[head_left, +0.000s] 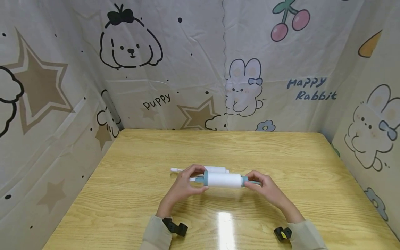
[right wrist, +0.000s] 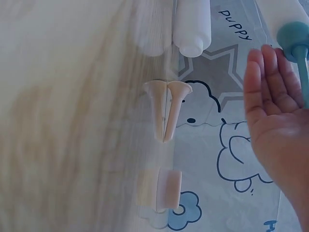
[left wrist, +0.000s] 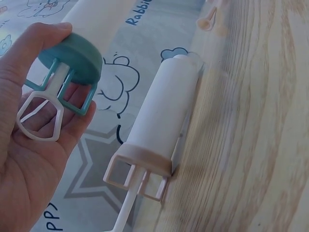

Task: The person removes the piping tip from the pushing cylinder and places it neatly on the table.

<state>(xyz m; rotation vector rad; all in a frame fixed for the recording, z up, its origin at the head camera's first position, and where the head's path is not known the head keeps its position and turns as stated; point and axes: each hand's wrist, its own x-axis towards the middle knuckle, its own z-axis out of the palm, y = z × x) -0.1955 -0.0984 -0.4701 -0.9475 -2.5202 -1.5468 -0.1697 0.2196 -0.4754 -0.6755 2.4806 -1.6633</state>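
A large syringe-like white tube (head_left: 224,180) with teal ends is held level above the table between both hands. My left hand (head_left: 185,182) grips its teal collar (left wrist: 75,60), thumb on one side and fingers on the other. A white ring-ended plunger and teal finger loops stick out there, beside the palm. At the opposite end, my right hand (head_left: 269,187) pinches the teal cap and its narrow teal stem (right wrist: 303,72); the right wrist view cuts off part of this. Just behind lies a second white tube (left wrist: 159,101) with a pink-beige collar and a white plunger.
A small pink-beige funnel-shaped nozzle (right wrist: 177,104) and a pink-beige ring-like cap (right wrist: 170,188) rest on the table in the right wrist view. The wood-grain table (head_left: 140,149) has printed cloth walls (head_left: 193,69) at its back and sides.
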